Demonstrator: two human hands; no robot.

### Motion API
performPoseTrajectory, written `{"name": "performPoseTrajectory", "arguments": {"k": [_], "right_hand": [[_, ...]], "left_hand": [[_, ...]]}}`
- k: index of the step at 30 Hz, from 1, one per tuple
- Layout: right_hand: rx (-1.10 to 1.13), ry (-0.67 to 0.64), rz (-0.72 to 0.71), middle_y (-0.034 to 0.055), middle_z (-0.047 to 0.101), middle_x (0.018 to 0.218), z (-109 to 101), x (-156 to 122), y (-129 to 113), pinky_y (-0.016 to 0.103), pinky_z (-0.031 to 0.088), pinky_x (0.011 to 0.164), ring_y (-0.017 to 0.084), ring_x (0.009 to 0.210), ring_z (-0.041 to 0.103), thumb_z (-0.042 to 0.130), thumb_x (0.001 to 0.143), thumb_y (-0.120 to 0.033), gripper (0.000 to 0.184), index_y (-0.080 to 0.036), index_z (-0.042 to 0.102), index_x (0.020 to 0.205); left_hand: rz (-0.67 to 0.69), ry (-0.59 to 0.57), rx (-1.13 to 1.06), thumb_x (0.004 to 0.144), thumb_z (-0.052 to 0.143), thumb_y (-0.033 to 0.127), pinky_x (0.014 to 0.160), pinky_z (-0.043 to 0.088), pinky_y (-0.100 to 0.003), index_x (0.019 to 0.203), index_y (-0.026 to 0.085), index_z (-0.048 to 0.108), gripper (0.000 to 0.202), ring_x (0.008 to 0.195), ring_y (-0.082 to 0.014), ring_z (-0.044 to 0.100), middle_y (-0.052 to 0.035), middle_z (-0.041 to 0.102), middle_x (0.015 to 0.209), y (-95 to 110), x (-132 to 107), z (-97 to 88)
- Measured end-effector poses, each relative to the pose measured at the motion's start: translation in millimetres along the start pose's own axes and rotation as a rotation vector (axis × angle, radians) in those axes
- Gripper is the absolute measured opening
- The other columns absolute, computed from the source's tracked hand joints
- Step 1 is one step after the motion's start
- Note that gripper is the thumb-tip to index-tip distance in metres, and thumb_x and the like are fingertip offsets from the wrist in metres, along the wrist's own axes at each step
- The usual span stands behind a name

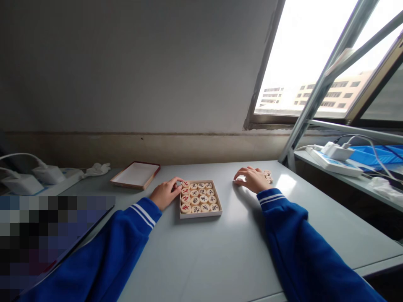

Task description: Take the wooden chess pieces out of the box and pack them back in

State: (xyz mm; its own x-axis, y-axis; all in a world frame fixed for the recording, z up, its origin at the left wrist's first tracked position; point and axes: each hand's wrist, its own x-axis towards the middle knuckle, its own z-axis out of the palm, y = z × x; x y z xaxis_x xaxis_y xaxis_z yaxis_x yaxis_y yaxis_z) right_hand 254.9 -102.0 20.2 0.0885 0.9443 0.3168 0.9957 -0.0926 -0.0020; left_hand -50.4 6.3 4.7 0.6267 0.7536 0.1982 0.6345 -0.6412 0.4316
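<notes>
A shallow open box (201,216) stands on the grey table, filled with rows of round Chinese chess pieces (204,199). Red characters mark the left column; the others visible are dark. My left hand (166,193) is at the box's upper left corner, its thumb and forefinger closed on the edge beside the top left piece. To the right of the box, my right hand (252,179) is over the table with bent fingers drawn together. Something pale shows between its fingertips, too small to make out. Behind that hand lie more loose pieces (268,176), partly hidden by it.
The box lid (137,174) lies at the back left, inner side up. Power strips with white plugs (48,174) are at the far left and on the right shelf (338,157), near a blue tray (374,156). A metal post (304,121) rises at the back right.
</notes>
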Motion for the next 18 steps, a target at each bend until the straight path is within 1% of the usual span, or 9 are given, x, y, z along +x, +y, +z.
{"name": "performPoseTrajectory", "arguments": {"k": [3, 5, 6, 8, 9, 11, 13, 15, 18], "right_hand": [[-0.1, -0.027, 0.132, 0.004, 0.063, 0.088, -2.3, -1.4, 9.7, 0.037, 0.028, 0.073, 0.022, 0.087, 0.049, 0.05, 0.075, -0.025, 0.014, -0.023, 0.064, 0.073], [-0.109, -0.01, 0.218, 0.0054, 0.062, 0.093, -4.7, -1.2, 7.9, 0.039, 0.028, 0.074, 0.025, 0.091, 0.048, 0.051, 0.074, -0.023, 0.014, -0.023, 0.063, 0.081], [-0.079, 0.014, 0.215, 0.0061, 0.061, 0.097, -6.1, -0.6, 1.3, 0.039, 0.029, 0.074, 0.025, 0.093, 0.047, 0.052, 0.074, -0.023, 0.017, -0.024, 0.061, 0.087], [0.047, 0.07, 0.097, 0.007, 0.057, 0.106, -9.0, 0.9, -25.0, 0.038, 0.031, 0.076, 0.025, 0.097, 0.046, 0.053, 0.074, -0.024, 0.026, -0.024, 0.057, 0.1], [0.148, 0.073, -0.017, 0.0066, 0.056, 0.108, -10.4, 1.3, -43.7, 0.037, 0.032, 0.077, 0.023, 0.098, 0.046, 0.052, 0.076, -0.024, 0.028, -0.023, 0.054, 0.104], [0.328, 0.02, -0.264, 0.0048, 0.054, 0.11, -12.8, 0.3, -85.5, 0.035, 0.033, 0.08, 0.02, 0.1, 0.046, 0.052, 0.077, -0.025, 0.032, -0.024, 0.051, 0.109], [0.42, -0.063, -0.486, 0.0023, 0.055, 0.109, -14.6, -2.9, -122.3, 0.034, 0.032, 0.083, 0.019, 0.1, 0.046, 0.055, 0.076, -0.027, 0.031, -0.027, 0.053, 0.107], [0.462, -0.112, -0.598, 0.0012, 0.055, 0.109, -15.5, -7.3, -144.8, 0.032, 0.031, 0.084, 0.017, 0.101, 0.046, 0.052, 0.078, -0.021, 0.024, -0.027, 0.057, 0.101], [0.454, -0.104, -0.603, 0.0019, 0.054, 0.109, -15.0, -12.6, -152.6, 0.032, 0.032, 0.083, 0.018, 0.101, 0.045, 0.049, 0.081, -0.02, 0.024, -0.028, 0.058, 0.102]], "left_hand": [[0.004, 0.006, 0.0, 0.079, 0.034, 0.035, 0.056, 0.036, -0.022, 0.102, 0.021, 0.052, 0.032, 0.062, -0.0138, 0.053, -0.0001, 0.059, 0.074, -0.5, -0.1, 0.4], [0.008, 0.008, -0.004, 0.079, 0.034, 0.036, 0.056, 0.036, -0.022, 0.103, 0.021, 0.052, 0.033, 0.061, -0.0138, 0.053, 0.0, 0.059, 0.074, -0.7, -0.1, 0.5], [0.01, 0.008, -0.006, 0.079, 0.034, 0.036, 0.056, 0.036, -0.022, 0.103, 0.021, 0.052, 0.033, 0.061, -0.0138, 0.053, 0.0, 0.059, 0.074, -0.7, -0.1, 0.5], [0.012, 0.006, -0.011, 0.079, 0.033, 0.037, 0.056, 0.036, -0.022, 0.102, 0.021, 0.052, 0.034, 0.061, -0.0139, 0.053, 0.0, 0.059, 0.073, -0.7, -0.1, 0.4], [0.014, 0.005, -0.013, 0.079, 0.033, 0.037, 0.056, 0.036, -0.022, 0.102, 0.021, 0.052, 0.034, 0.061, -0.0141, 0.053, 0.0, 0.059, 0.073, -0.6, -0.1, 0.2], [0.019, 0.004, -0.013, 0.079, 0.033, 0.037, 0.056, 0.035, -0.022, 0.102, 0.021, 0.052, 0.034, 0.061, -0.0145, 0.053, -0.0001, 0.059, 0.072, -0.4, 0.0, -0.2], [0.023, 0.004, -0.016, 0.079, 0.033, 0.036, 0.056, 0.035, -0.023, 0.103, 0.02, 0.052, 0.034, 0.062, -0.0149, 0.053, -0.0005, 0.059, 0.072, -0.4, -0.1, -0.6], [0.022, 0.006, -0.019, 0.08, 0.033, 0.035, 0.057, 0.036, -0.023, 0.104, 0.02, 0.051, 0.034, 0.062, -0.015, 0.053, -0.0008, 0.059, 0.072, -0.5, -0.3, -0.7], [0.026, 0.007, -0.021, 0.08, 0.034, 0.035, 0.056, 0.036, -0.023, 0.103, 0.02, 0.051, 0.033, 0.062, -0.0148, 0.053, -0.001, 0.059, 0.073, -0.6, -0.4, -0.5]]}}
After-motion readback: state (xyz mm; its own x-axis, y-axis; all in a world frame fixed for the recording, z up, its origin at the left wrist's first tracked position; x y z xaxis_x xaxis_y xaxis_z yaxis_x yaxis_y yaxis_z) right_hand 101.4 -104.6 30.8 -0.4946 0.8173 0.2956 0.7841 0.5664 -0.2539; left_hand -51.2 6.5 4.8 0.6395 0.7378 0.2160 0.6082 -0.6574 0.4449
